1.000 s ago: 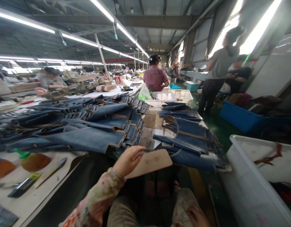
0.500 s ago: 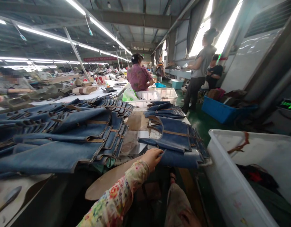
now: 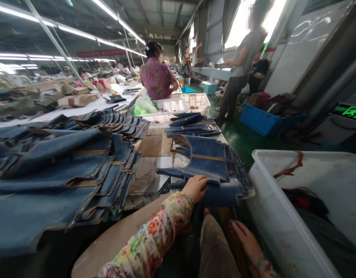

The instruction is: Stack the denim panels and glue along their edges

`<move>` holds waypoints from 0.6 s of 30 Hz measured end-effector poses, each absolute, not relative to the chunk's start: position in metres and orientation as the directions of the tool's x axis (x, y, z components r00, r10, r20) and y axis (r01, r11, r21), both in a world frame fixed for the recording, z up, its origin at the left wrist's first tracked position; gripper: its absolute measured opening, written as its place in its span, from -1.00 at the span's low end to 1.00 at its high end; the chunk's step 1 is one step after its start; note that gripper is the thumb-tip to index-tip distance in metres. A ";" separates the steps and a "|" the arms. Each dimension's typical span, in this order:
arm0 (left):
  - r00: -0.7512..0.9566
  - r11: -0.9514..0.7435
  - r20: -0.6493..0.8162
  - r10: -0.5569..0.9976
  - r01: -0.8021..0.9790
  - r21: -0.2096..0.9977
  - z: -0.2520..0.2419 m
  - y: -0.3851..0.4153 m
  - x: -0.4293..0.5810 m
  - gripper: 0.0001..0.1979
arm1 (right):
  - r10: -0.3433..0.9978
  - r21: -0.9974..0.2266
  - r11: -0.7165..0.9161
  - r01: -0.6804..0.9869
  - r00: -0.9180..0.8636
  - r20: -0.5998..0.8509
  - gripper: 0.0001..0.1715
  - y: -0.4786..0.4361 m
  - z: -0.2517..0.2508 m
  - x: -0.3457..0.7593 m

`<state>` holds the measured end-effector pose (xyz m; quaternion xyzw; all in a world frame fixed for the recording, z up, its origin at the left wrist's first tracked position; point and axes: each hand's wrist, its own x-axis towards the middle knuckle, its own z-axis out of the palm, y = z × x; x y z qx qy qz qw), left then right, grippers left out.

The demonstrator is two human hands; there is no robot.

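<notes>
The left hand (image 3: 196,187) rests palm-down, fingers curled over the near edge of a denim stack (image 3: 208,170) on the surface, gripping its lower layers. The right hand (image 3: 246,240) lies open and empty beside the knee, below and right. The denim looks soft and floppy (heavy as a pile), best pinched at an edge. The left arm reaches forward, sleeve over a tan board (image 3: 117,239); a white bin (image 3: 270,216) stands right.

A single head-worn camera looks forward and slightly down along a long work surface (image 3: 155,144) from the seated person's end. The denim stacks (image 3: 207,162) and the left hand (image 3: 197,187) sit close beneath the lens; the factory aisle and other workers (image 3: 157,77) recede ahead. The view is wide-angle, with edges bowed.
</notes>
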<state>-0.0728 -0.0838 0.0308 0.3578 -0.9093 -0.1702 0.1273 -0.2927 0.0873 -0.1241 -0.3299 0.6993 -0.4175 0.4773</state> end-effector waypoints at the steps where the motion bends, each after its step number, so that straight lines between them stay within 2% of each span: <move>1: -0.686 0.665 0.107 -0.720 -0.637 0.389 0.029 -0.089 -0.075 -0.58 | -0.858 -0.915 0.404 -0.006 -0.349 -0.377 -0.37 0.078 -0.112 -0.299; 4: -0.620 0.577 -0.038 -0.783 -0.749 0.327 0.019 -0.103 -0.080 -0.50 | -0.835 -0.924 0.363 0.122 -0.397 -0.380 -0.29 0.049 -0.083 -0.310; 7: -0.602 0.548 -0.164 -0.781 -0.787 0.283 0.006 -0.114 -0.083 -0.46 | -0.785 -0.866 0.421 0.270 -0.370 -0.497 -0.42 0.026 -0.072 -0.308; 10: -0.586 0.543 -0.158 -0.795 -0.802 0.249 -0.002 -0.123 -0.084 -0.51 | -0.718 -0.799 0.486 0.353 -0.361 -0.596 -0.62 0.016 -0.075 -0.306; 16: -0.564 0.537 -0.180 -0.806 -0.824 0.178 -0.004 -0.137 -0.099 -0.74 | -0.667 -0.765 0.436 0.474 -0.400 -0.628 -0.66 0.021 -0.084 -0.313; 18: -0.585 0.557 -0.192 -0.788 -0.811 0.181 -0.003 -0.134 -0.111 -0.73 | -0.680 -0.766 0.396 0.505 -0.399 -0.615 -0.64 0.022 -0.081 -0.311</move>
